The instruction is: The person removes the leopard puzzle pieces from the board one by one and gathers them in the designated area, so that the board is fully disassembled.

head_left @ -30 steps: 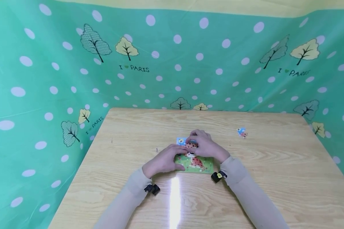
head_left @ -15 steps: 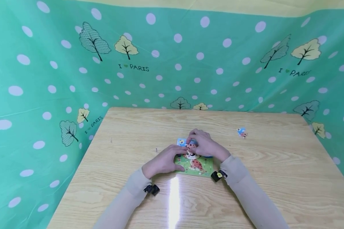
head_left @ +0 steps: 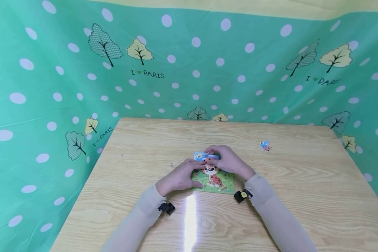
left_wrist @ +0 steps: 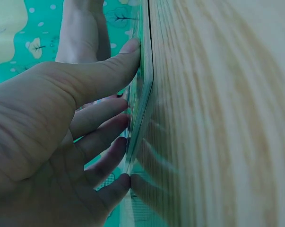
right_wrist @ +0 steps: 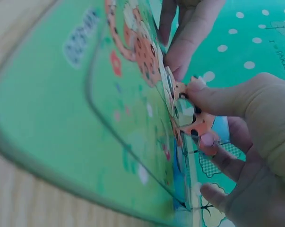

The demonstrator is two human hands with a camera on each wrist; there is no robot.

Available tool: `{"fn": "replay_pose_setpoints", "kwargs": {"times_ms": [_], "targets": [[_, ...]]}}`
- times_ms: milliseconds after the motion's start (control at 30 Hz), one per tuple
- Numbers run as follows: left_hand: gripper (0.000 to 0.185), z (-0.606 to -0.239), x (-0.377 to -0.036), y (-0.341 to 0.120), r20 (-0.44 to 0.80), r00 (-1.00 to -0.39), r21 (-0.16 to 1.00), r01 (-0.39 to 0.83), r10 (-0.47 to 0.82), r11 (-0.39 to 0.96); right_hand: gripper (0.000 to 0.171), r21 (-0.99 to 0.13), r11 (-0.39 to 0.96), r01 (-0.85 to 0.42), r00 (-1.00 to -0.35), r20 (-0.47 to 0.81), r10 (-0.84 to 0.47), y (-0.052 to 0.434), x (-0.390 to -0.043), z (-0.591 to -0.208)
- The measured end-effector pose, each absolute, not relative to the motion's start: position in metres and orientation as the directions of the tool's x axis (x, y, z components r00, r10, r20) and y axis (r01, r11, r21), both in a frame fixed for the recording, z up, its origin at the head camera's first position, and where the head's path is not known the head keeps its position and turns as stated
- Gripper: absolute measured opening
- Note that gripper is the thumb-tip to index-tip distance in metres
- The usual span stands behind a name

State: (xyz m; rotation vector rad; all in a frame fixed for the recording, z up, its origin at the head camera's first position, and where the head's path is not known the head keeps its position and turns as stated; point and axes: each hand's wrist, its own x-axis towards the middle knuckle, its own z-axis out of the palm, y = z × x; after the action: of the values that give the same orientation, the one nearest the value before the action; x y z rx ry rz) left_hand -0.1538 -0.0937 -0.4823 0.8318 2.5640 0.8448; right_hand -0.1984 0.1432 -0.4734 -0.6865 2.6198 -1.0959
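Note:
A jigsaw board with a spotted leopard on green lies flat in the middle of the table. Between thumb and fingers, my right hand pinches a puzzle piece printed with orange, black-spotted fur. The right wrist view shows this piece tilted up from the picture near the leopard's head. My left hand rests at the board's left side, fingers extended over it and thumb near its front edge. Seen from the left wrist, its thumb and fingertips touch the board's face.
Another puzzle piece, blue and orange, lies apart at the back right of the wooden table. A tiny dark speck sits left of the board. Green dotted cloth hangs behind the table.
My right hand has shifted slightly right and towards me, uncovering more of the board's blue top strip. My left hand has stayed in place.

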Motion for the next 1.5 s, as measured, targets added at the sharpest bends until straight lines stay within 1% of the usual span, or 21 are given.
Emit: {"fn": "replay_pose_setpoints", "kwargs": {"times_ms": [133, 267, 367, 567, 700, 900, 1133, 1233, 1400, 1500], "targets": [[0.075, -0.482, -0.153, -0.095, -0.116, -0.784, 0.626, 0.419, 0.610, 0.658, 0.040, -0.764, 0.567, -0.309, -0.878, 0.000, -0.479, 0.146, -0.201, -0.477], [0.073, -0.482, -0.152, -0.096, -0.114, -0.785, 0.624, 0.420, 0.609, 0.659, 0.031, -0.760, 0.566, -0.319, -0.881, 0.019, -0.472, 0.149, -0.203, -0.480], [0.073, -0.482, -0.152, -0.095, -0.105, -0.778, 0.607, 0.443, 0.619, 0.659, 0.023, -0.756, 0.570, -0.323, -0.881, 0.021, -0.472, 0.150, -0.203, -0.481], [0.066, -0.481, -0.148, -0.092, -0.115, -0.748, 0.549, 0.501, 0.654, 0.669, 0.018, -0.769, 0.557, -0.313, -0.877, 0.008, -0.481, 0.149, -0.203, -0.483], [0.063, -0.480, -0.145, -0.089, -0.130, -0.740, 0.504, 0.524, 0.660, 0.687, 0.020, -0.763, 0.569, -0.308, -0.874, -0.010, -0.486, 0.151, -0.204, -0.483], [0.062, -0.477, -0.143, -0.086, -0.135, -0.741, 0.479, 0.532, 0.658, 0.698, 0.027, -0.748, 0.604, -0.275, -0.884, -0.051, -0.465, 0.161, -0.207, -0.480], [0.063, -0.476, -0.141, -0.085, -0.135, -0.745, 0.476, 0.529, 0.653, 0.703, 0.022, -0.756, 0.622, -0.204, -0.909, -0.089, -0.407, 0.167, -0.210, -0.479], [0.063, -0.477, -0.141, -0.084, -0.137, -0.748, 0.465, 0.531, 0.650, 0.709, 0.023, -0.752, 0.630, -0.194, -0.918, -0.087, -0.386, 0.167, -0.210, -0.479], [0.063, -0.477, -0.141, -0.084, -0.137, -0.748, 0.463, 0.530, 0.649, 0.710, 0.030, -0.791, 0.598, -0.130, -0.933, -0.107, -0.345, 0.170, -0.212, -0.483], [0.063, -0.477, -0.141, -0.084, -0.137, -0.748, 0.465, 0.530, 0.650, 0.709, 0.032, -0.824, 0.558, -0.096, -0.930, -0.126, -0.345, 0.174, -0.213, -0.485]]}}
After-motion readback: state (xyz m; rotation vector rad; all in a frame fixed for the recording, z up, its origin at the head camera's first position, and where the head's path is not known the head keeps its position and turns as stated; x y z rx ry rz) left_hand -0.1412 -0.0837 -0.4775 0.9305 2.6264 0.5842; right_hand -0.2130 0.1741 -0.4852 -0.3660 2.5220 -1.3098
